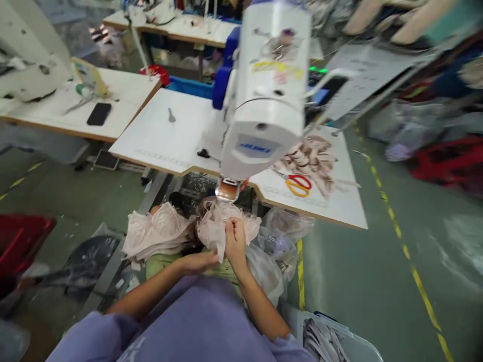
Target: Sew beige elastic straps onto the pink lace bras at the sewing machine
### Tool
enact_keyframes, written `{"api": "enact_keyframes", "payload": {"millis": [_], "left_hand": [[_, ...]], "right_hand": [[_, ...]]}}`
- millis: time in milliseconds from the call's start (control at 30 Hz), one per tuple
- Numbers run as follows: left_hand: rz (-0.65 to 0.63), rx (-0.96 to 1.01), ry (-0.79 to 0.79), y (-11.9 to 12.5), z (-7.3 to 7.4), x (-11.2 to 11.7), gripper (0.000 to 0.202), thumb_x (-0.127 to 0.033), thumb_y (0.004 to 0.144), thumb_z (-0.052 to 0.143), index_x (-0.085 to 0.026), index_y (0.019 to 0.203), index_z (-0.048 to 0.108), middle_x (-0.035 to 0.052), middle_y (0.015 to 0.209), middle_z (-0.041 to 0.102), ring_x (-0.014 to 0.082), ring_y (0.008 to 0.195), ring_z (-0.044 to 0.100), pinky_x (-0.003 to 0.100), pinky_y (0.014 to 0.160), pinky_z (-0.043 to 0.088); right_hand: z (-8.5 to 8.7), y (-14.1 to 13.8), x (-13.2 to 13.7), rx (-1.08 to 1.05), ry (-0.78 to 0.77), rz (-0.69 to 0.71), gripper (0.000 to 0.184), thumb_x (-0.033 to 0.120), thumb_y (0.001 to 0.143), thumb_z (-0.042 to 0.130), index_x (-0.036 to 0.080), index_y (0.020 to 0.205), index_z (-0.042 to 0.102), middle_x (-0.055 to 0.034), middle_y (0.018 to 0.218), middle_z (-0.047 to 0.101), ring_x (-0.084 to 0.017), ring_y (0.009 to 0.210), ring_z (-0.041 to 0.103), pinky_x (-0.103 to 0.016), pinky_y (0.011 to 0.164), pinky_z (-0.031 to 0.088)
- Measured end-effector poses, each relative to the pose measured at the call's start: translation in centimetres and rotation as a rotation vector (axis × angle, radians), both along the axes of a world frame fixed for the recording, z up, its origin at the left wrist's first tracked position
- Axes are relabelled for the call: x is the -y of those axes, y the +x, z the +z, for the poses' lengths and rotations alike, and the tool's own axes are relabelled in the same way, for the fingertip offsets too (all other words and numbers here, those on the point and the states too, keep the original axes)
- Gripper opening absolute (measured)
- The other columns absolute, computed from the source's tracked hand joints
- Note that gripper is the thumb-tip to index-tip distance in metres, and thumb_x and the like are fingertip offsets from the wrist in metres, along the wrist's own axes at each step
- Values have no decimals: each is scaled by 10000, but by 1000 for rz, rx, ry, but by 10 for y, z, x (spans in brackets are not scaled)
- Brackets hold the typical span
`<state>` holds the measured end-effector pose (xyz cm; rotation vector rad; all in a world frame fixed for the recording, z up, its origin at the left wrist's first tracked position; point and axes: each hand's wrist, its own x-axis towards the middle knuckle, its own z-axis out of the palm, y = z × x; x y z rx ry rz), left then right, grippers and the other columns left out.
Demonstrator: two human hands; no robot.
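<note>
In the head view both my hands meet low in the middle, just below a white sewing machine (266, 85). My right hand (236, 241) is closed, pinching a pale pink lace garment piece (215, 226) by its edge. My left hand (202, 261) lies under the same piece with its fingers curled against the fabric. A stack of similar pink pieces (154, 234) rests on my lap to the left. The machine's foot end (228, 190) hangs right above the fabric.
The white sewing table (166, 136) carries red-and-yellow scissors (298, 183) and a heap of pink pieces (309, 158). A second table (116, 95) at left holds a black phone (99, 113). Clear plastic bags (275, 241) sit at right, a red bin (18, 241) at left, yellow floor lines around.
</note>
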<state>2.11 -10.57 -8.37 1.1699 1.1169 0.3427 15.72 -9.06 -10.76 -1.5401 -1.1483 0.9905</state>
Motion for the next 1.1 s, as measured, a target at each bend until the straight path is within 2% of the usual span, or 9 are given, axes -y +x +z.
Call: {"api": "enact_keyframes", "payload": {"millis": [67,167,333,433,567,667,733,933,1100], "left_hand": [[174,148,-10,10,-11,0,757,-829,852,386,-176,1081,693,112,917,707,240,942,667,380,829,542],[406,275,42,17,-16,-3,821,-841,801,489,-129,1178,652,143,1005,708,255,956,668,382,885,536],[608,270,155,6,0,-6,558,-657,878,580,-138,1071,656,74,972,689,178,915,619,292,878,489],[492,230,162,-14,11,-16,432,-560,874,646,-133,813,674,20,760,659,140,748,580,242,748,457],[210,189,136,-36,23,-32,398,-463,868,682,-134,650,630,-43,550,520,97,549,443,221,577,362],[8,101,181,-42,29,-39,378,-463,897,631,-141,699,623,-53,575,471,94,560,403,215,544,309],[-54,39,176,-44,32,-42,413,-485,913,594,-148,674,589,-51,565,440,94,545,383,218,518,285],[132,83,130,-50,43,-51,390,-477,948,567,-146,766,664,5,662,616,108,578,521,219,571,411],[322,218,20,-37,42,-44,373,-491,906,650,-138,801,710,11,616,637,112,530,549,222,553,445]], "right_hand": [[1,-12,10,60,114,-68,261,452,1008,418,208,973,504,-6,855,537,-166,796,523,-304,751,438],[0,-27,19,132,224,-94,224,412,995,461,203,938,516,-8,816,540,-164,724,532,-299,674,439],[-4,-31,24,90,185,-25,213,395,984,508,202,905,548,-12,795,574,-161,699,567,-294,643,467],[6,-12,19,195,225,81,195,385,965,551,210,890,591,-16,785,600,-175,732,585,-319,692,486],[31,18,0,347,364,353,307,410,907,644,220,1144,603,-103,1123,644,-249,1051,601,-404,887,494],[45,29,-13,304,223,713,173,347,951,588,223,1068,618,-36,919,665,-168,805,614,-300,725,485],[49,33,-16,292,122,800,113,315,944,587,217,986,622,17,752,616,-128,634,544,-258,611,428],[45,40,-7,309,124,248,110,317,944,604,221,916,651,-3,816,666,-148,689,582,-279,650,448],[48,24,4,318,272,240,109,253,968,589,252,985,697,-28,904,702,-172,794,641,-307,697,504]]}}
